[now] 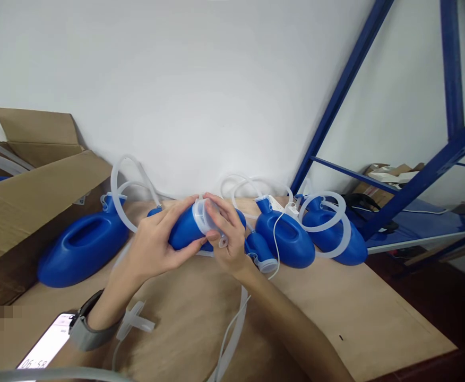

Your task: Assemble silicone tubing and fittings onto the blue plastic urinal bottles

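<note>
Over the middle of the table, my left hand (156,244) is wrapped round a blue plastic cup (184,229). A translucent cap (205,216) covers the cup's right end. My right hand (229,233) grips that cap, with thumb and fingers against its rim. Behind my hands lies another blue container, mostly hidden. Just to the right is a smaller blue cup (259,249) with a clear lid, lying on its side. Near my left wrist rests a translucent plastic connector (135,320) with a thin tube.
Blue bottles with handle recesses and coiled clear hoses stand left (85,246) and right (286,241). An open cardboard box (37,207) is at the left, a lit phone (47,342) in front. A blue metal rack (347,95) rises at the right.
</note>
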`<state>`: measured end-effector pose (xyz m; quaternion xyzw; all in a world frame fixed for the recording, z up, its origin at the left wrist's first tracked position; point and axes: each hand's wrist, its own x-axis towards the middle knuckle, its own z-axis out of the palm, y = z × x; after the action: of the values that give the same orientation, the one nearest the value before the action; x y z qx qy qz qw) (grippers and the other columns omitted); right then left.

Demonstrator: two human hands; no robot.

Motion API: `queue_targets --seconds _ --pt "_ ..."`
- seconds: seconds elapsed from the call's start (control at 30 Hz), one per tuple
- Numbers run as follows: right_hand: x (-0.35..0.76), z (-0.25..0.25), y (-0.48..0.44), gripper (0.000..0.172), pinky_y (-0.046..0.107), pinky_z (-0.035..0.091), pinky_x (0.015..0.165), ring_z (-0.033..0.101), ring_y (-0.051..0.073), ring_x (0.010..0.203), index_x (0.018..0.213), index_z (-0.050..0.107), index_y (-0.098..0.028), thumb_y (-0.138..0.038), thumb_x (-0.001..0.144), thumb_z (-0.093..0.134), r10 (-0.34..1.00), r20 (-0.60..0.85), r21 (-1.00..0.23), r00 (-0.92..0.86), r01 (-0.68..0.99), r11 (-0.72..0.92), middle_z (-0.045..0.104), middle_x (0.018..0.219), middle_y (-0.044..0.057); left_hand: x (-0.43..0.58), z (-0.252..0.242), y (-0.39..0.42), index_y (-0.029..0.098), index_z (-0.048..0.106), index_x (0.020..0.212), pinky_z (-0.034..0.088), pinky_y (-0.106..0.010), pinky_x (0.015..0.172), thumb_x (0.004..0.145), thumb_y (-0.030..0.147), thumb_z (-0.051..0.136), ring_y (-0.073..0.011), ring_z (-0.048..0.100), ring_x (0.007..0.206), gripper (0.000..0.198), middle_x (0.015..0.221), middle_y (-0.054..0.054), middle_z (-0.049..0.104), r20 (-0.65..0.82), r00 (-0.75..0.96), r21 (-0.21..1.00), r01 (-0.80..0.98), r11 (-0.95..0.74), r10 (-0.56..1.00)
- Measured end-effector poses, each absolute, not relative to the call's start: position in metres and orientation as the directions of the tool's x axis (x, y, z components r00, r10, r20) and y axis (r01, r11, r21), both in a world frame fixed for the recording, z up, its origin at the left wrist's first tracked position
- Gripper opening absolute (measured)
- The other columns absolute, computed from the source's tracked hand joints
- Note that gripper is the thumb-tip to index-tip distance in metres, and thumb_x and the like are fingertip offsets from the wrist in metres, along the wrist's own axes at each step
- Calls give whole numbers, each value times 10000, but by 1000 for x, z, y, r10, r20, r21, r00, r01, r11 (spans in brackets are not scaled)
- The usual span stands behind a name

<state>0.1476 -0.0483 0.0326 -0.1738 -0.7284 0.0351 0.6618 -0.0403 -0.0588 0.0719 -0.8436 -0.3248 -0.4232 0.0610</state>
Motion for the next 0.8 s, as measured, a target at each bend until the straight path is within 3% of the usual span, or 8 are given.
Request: queue_targets --seconds 0.1,0.27,0.53,0.67,0.73,0.8 --pt "146 35 -54 473 490 493 1173 540 279 1419 1551 498 -324 -448 1100 429 361 924 -324 -124 247 913 519 1574 78 -40 70 -60 290 356 1576 622 -353 858 920 383 662 -273 753 1090 730 1379 -96 699 770 432 132 611 -781 469" --pt "149 44 -57 546 473 478 1198 551 274 1415 1564 480 -318 -485 1050 551 396 898 -341 -192 266 902 538 1567 67 -39 70 -63 335 146 1662 627 -327 840 921 332 646 -243 762 1055 894 1461 -81 648 787 430 96 623 -776 443" --pt "149 39 -42 627 433 459 1205 551 273 1416 1539 524 -265 -525 984 657 457 849 -394 -266 258 882 567 1542 90 -39 72 -65 318 368 1603 623 -347 870 910 359 644 -279 735 1129 747 1389 -69 694 740 406 164 664 -729 537" --pt "154 51 -43 625 473 366 1262 432 276 1510 1582 454 -243 -527 1035 559 520 770 -484 -370 193 854 491 1606 98 -40 74 -62 295 419 1573 597 -346 913 938 422 632 -273 726 1136 681 1399 -67 685 732 380 239 634 -735 566" --pt "159 58 -45 682 497 361 1260 375 283 1542 1619 375 -257 -556 1031 549 535 733 -542 -421 115 833 402 1662 97 -42 78 -61 269 477 1519 594 -335 857 920 477 666 -258 745 1018 661 1289 -59 731 720 314 328 632 -702 619" --pt "164 63 -46 697 515 425 1215 398 295 1528 1619 352 -290 -573 1019 565 553 731 -584 -399 52 810 357 1684 97 -46 82 -61 257 501 1471 580 -324 754 893 520 696 -224 719 821 664 1065 -25 756 702 194 428 654 -624 685"
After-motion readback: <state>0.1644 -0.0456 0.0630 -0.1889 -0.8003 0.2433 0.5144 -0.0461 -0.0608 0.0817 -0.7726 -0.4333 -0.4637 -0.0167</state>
